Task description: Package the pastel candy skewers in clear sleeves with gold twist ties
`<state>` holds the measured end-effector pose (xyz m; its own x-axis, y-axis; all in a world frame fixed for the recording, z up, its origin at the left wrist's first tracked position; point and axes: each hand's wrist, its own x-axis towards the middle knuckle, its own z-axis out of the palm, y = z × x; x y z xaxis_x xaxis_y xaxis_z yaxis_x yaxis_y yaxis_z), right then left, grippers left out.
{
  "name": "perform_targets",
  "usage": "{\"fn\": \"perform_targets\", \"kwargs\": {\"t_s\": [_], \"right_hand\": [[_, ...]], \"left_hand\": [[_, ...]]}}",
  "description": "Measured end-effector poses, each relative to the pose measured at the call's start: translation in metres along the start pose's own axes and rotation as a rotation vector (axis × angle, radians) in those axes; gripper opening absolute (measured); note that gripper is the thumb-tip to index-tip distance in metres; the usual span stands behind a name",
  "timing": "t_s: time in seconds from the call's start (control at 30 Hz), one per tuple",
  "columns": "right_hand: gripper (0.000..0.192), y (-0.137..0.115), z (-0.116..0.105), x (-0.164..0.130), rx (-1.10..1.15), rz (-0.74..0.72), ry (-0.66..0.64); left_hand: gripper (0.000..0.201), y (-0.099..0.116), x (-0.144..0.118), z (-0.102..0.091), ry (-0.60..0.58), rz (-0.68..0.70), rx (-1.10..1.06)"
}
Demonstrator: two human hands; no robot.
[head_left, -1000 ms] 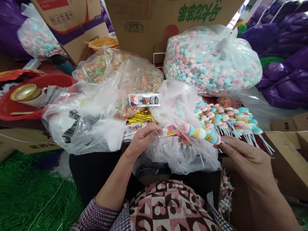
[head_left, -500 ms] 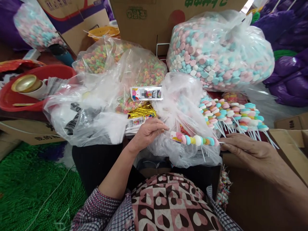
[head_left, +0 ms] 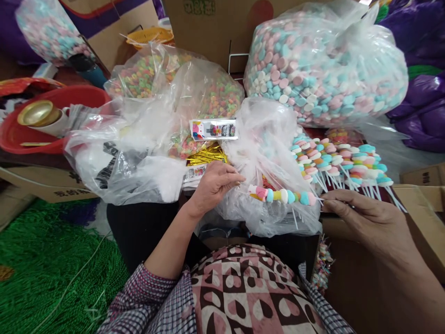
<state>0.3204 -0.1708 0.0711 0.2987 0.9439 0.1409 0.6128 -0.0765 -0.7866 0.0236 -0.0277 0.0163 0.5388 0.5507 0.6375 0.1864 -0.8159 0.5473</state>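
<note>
My right hand [head_left: 361, 215] pinches the thin white stick of a candy skewer [head_left: 284, 195]. Pink, blue, white and yellow sweets are threaded along it, and it lies nearly level in front of me. My left hand [head_left: 218, 183] has thumb and fingers pressed together just beyond the skewer's left end. What they grip there, perhaps a bit of clear film, is too small to make out. Under the skewer spreads a clear plastic bag [head_left: 267, 153]. Close above the left hand are gold twist ties [head_left: 207, 154] and printed wrappers [head_left: 194, 173].
Finished-looking candy skewers [head_left: 347, 162] lie in a pile at right. Behind stand a big bag of marshmallows [head_left: 320, 69] and a bag of ring-shaped sweets [head_left: 219, 95]. A printed packet [head_left: 213, 129] rests on the bags. A red basin [head_left: 86, 96] is at left.
The view has shifted slightly. Both hands keep their pinched grips, and the candy skewer has stayed between them, its left end a little higher and farther from the left fingertips.
</note>
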Motion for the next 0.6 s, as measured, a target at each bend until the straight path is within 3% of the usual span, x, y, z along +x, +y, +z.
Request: {"fn": "perform_targets", "kwargs": {"t_s": [0.2,0.4,0.6], "right_hand": [[0.016,0.004,0.004,0.000,-0.026,0.000,0.013],[0.026,0.008,0.005,-0.001,0.003,-0.074,-0.040],[0.028,0.018,0.007,-0.003,0.037,-0.001,-0.060]], "left_hand": [[0.016,0.003,0.001,-0.002,0.090,0.001,0.147],[0.016,0.004,0.002,-0.002,0.094,-0.007,0.158],[0.016,0.003,0.001,-0.001,0.131,-0.051,0.135]]}}
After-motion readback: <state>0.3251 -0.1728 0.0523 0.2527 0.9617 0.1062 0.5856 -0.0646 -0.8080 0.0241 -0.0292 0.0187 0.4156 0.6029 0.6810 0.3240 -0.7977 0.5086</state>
